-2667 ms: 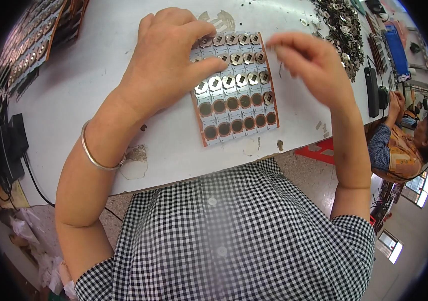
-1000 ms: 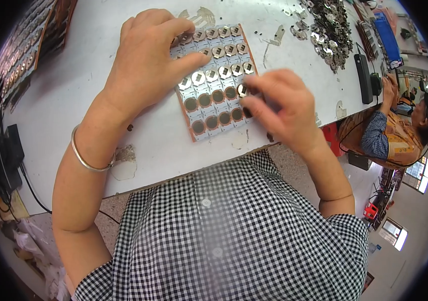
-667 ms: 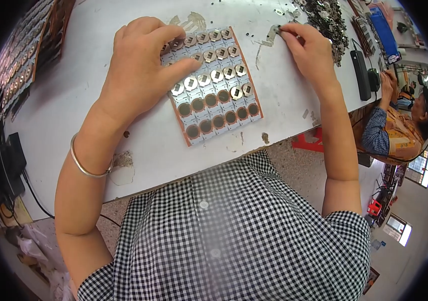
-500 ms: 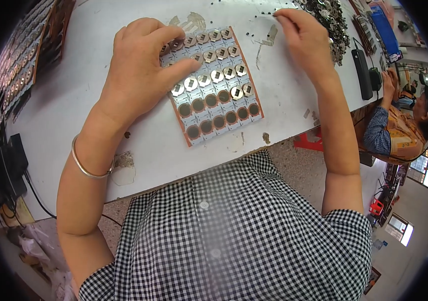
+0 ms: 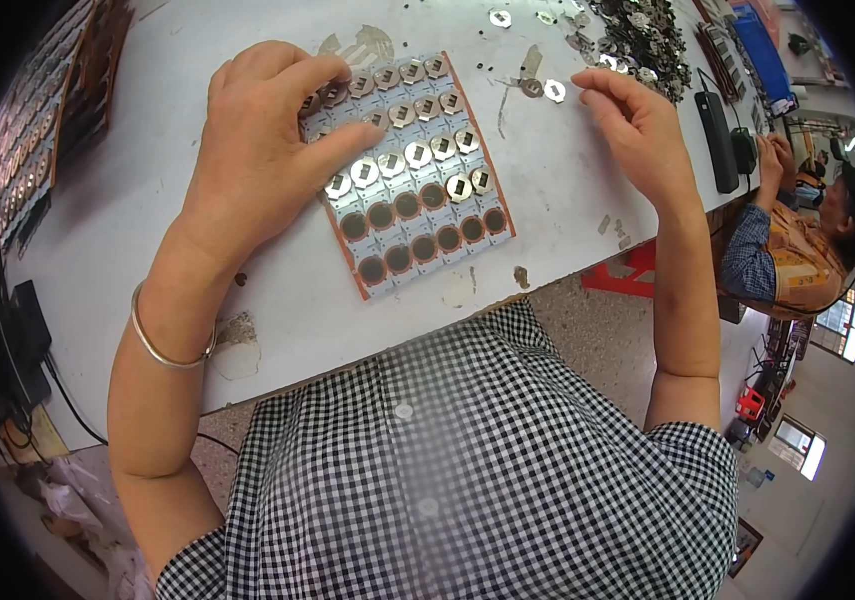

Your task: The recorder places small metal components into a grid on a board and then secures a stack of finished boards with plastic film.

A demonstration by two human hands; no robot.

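A panel of small circuit boards point(image 5: 402, 223) lies flat on the table in front of me. Shiny metal clips with square openings cover its far rows, while its near rows show dark round pads. My left hand point(image 5: 252, 150) holds the panel at its far left, thumb spread over the clips and curled fingers hiding that corner. To the panel's right, my right hand point(image 5: 642, 135) hovers with thumb and forefinger slightly apart and nothing visible between them. Beside these fingertips lies a loose bright metal clip point(image 5: 554, 91), with a duller clip point(image 5: 531, 88) touching or near it.
A heap of loose metal clips point(image 5: 637, 40) spreads at the far right. Stacked panels point(image 5: 42, 130) lean at the far left. A black power strip point(image 5: 715, 140) runs along the right edge, near a co-worker point(image 5: 797, 245). Black adapters and cables point(image 5: 22, 340) sit at the left.
My right hand has come nearer and to the right, and its fingertips have parted. Loose clips now show beside it and at the far edge. My left hand stays on the panel.
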